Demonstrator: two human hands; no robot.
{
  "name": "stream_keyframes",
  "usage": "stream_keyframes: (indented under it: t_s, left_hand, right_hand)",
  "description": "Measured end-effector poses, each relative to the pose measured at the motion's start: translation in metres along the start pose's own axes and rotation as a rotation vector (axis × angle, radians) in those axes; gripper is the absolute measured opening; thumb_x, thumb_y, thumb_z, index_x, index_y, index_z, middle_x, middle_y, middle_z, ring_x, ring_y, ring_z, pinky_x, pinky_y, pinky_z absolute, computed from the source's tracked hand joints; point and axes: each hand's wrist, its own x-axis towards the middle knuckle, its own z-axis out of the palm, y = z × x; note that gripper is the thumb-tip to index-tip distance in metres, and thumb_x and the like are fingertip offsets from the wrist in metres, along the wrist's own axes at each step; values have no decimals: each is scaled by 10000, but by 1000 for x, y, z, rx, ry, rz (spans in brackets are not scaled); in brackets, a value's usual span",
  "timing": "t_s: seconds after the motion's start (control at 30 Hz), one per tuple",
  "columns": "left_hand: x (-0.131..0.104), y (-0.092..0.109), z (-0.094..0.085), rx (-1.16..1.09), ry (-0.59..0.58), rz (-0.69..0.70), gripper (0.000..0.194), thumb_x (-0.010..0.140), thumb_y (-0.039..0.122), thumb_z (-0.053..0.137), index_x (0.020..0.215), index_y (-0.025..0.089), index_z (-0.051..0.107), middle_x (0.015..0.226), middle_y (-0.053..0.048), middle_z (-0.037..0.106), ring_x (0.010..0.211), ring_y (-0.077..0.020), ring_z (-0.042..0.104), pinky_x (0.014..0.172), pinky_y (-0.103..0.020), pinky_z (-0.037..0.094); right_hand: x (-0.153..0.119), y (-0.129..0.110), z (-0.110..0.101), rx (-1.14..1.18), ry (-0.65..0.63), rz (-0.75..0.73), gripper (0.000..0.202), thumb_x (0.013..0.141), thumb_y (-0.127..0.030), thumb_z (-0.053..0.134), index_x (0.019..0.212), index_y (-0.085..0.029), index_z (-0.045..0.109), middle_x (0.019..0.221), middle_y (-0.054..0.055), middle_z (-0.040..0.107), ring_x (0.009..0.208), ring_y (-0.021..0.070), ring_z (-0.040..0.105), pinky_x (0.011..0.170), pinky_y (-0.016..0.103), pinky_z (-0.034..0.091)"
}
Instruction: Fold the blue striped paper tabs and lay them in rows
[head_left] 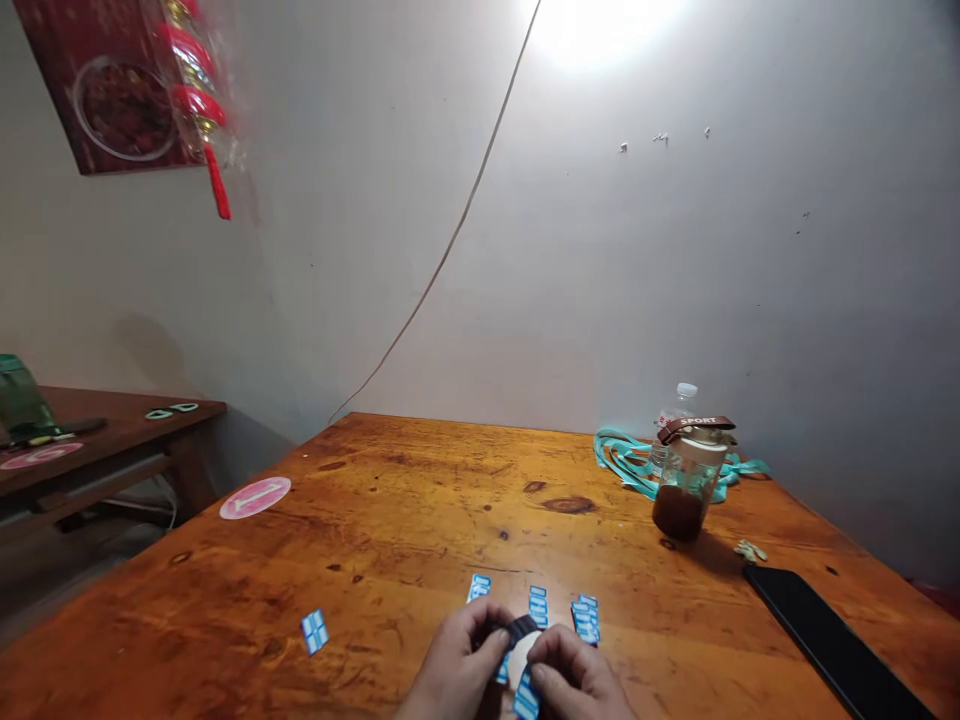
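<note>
My left hand (463, 662) and my right hand (574, 675) are close together over the table's near edge, both with pinched fingers. Between them is a small fan of cards, with a dark card edge (523, 628) at the top and a pale white face (523, 657) in the middle. Blue-and-white cards (526, 698) show below, by my right fingertips. How many cards each hand grips is hidden. Just beyond my hands lie small blue-patterned cards: a left group (480, 585), a middle row (538, 602) and an overlapping right group (586, 618). A separate blue-and-white card (314, 632) lies further left.
On the right of the wooden table (420, 510) stand a strapped jar of dark liquid (681, 505) and a clear bottle (685, 400) near a turquoise lanyard (622, 460). A black phone (832, 640) lies near the right edge. A pink round sticker (256, 497) is at left.
</note>
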Motion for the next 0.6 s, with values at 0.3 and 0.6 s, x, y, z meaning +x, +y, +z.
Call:
stream_keyframes:
  t_s: [0.3, 0.6]
  left_hand:
    - [-10, -7, 5, -71, 57, 98, 162, 724, 277, 542, 660, 130, 570, 592, 3, 535, 569, -109, 463, 532, -210, 347]
    - [-9, -17, 4, -179, 74, 51, 163, 699, 294, 562, 660, 150, 496, 612, -8, 545, 550, -113, 500, 486, -210, 369]
  right_hand:
    - [6, -25, 6, 183, 204, 216, 188, 616, -220, 655, 701, -156, 499, 491, -58, 471, 384, 34, 413, 391, 133, 298]
    - [-1, -15, 4, 262, 261, 18, 272, 618, -300, 688, 758, -177, 489, 566, -71, 458, 414, 34, 428, 414, 147, 362]
